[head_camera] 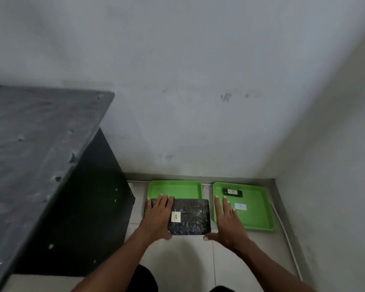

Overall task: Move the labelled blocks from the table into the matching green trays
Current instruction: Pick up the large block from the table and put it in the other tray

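Note:
A black plastic-wrapped block [190,216] with a white label "A" lies over the near part of the left green tray [175,186]. My left hand [157,216] rests flat on the block's left side, thumb at its near edge. My right hand [226,222] is spread just right of the block, fingers over the left rim of the right green tray [259,220], thumb near the block's front right corner. The right tray holds a small black block [232,192] with a white label and a separate white paper tag [240,206].
A dark grey table [36,157] with a black side panel stands to the left of the trays. Both trays sit on a tiled floor in a corner, walls close behind and to the right. A white cable [282,226] runs along the right wall.

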{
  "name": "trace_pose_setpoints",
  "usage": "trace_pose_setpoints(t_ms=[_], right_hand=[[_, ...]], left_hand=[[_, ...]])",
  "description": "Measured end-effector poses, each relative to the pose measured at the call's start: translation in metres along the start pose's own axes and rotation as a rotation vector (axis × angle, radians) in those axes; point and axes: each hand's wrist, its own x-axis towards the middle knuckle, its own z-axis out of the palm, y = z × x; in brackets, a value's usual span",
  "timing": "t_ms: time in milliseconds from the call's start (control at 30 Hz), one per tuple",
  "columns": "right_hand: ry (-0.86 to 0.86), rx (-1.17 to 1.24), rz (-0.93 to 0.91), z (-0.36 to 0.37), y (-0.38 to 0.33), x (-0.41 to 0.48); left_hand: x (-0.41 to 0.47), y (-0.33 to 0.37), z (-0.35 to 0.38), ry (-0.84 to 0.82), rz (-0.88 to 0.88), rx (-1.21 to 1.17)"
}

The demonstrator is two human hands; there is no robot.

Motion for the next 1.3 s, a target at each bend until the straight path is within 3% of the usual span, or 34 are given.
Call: trace_pose_setpoints(t_ms=[200,367,667,1100,1300], right_hand=[[0.025,-0.023,0.012,0.132,0.044,0.083],[0.023,-0.047,0.002,0.203,0.067,0.119],[-0.077,-0.05,-0.023,0.254,0.084,0.16],[-0.269,-0.2,-0.077,0.328,0.131,0.257],[-0.117,-0.321,-0.069,0.342,0.135,0.247]], left_hand=[[0.084,-0.046,0.119,0.044,-0.011,0.056],[0.126,-0.066,0.175,0.096,-0.031,0.066],[0.168,-0.093,0.21,0.041,-0.085,0.072],[0.308,-0.16,0.242,-0.063,-0.104,0.008],[0.333,-0.176,0.259,-0.099,-0.139,-0.051]])
